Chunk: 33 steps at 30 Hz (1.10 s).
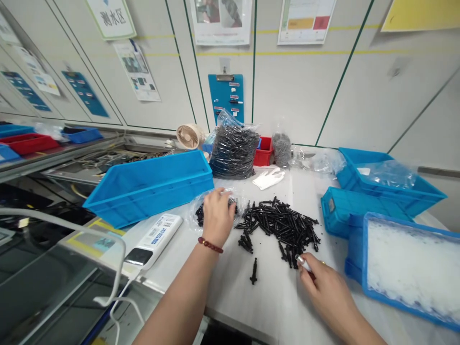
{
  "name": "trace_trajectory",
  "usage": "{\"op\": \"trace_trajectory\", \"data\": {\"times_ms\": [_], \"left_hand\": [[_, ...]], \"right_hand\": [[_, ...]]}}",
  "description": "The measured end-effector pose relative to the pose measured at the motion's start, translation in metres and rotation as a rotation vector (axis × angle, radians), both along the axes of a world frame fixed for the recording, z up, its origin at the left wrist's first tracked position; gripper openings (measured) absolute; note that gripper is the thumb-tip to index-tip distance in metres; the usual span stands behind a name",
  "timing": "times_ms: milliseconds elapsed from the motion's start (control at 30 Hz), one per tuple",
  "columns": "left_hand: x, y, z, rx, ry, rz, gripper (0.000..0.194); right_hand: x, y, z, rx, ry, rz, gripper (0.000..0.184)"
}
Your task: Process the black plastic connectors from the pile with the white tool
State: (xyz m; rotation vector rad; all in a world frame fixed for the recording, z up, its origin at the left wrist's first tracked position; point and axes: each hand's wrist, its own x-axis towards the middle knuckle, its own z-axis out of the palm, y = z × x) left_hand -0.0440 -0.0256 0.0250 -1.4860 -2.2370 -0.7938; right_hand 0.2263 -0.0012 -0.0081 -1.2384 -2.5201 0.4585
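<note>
A heap of small black plastic parts (283, 225) lies on the white table (273, 297). My left hand (217, 215), with a red bead bracelet on the wrist, reaches into a small clear bag of black pieces (198, 213), and its fingers curl down over the bag. My right hand (323, 282) rests at the near edge of the heap and pinches a small white and red tool (304, 263) against the parts. One black part (254, 271) lies alone in front of the heap.
A tilted blue bin (151, 187) stands at the left, and a white power bank (156, 237) with its cable lies before it. Blue crates (388, 187) and a blue tray of white material (409, 263) stand at the right. At the back are a large bag of black parts (233, 151), a fan (189, 136) and a white glove (269, 178).
</note>
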Motion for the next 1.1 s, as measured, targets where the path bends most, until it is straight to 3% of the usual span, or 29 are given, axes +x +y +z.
{"op": "trace_trajectory", "data": {"times_ms": [67,133,200,300,400,500,667,833,1100], "left_hand": [[0.015,0.001,-0.002,-0.161,0.009,-0.217,0.018],[0.029,0.003,-0.006,-0.374,0.016,-0.328,0.019],[0.038,0.005,-0.009,-0.531,0.032,-0.318,0.016],[0.043,0.008,-0.012,-0.608,0.040,-0.296,0.011],[0.043,0.008,-0.014,-0.566,0.033,-0.329,0.011],[0.045,0.006,-0.016,-0.455,-0.100,-0.410,0.012],[0.054,0.000,-0.019,-0.246,-0.525,-0.787,0.013],[0.064,-0.004,-0.020,-0.258,-0.693,-0.994,0.014],[0.067,-0.006,-0.018,-0.377,-0.636,-0.897,0.007]], "right_hand": [[0.000,0.001,-0.003,0.019,0.016,0.008,0.027],[-0.001,0.003,-0.005,0.044,0.047,0.025,0.031],[-0.001,0.004,-0.005,0.059,0.078,0.044,0.034],[-0.002,0.004,-0.003,0.035,0.101,0.064,0.037],[-0.002,0.002,0.001,-0.003,0.110,0.068,0.039],[-0.002,0.001,0.002,-0.018,0.128,0.064,0.040],[-0.003,0.001,0.004,-0.049,0.112,0.046,0.034],[-0.005,-0.001,0.009,-0.058,0.001,0.062,0.023],[-0.007,-0.002,0.008,-0.063,-0.114,0.083,0.017]]}}
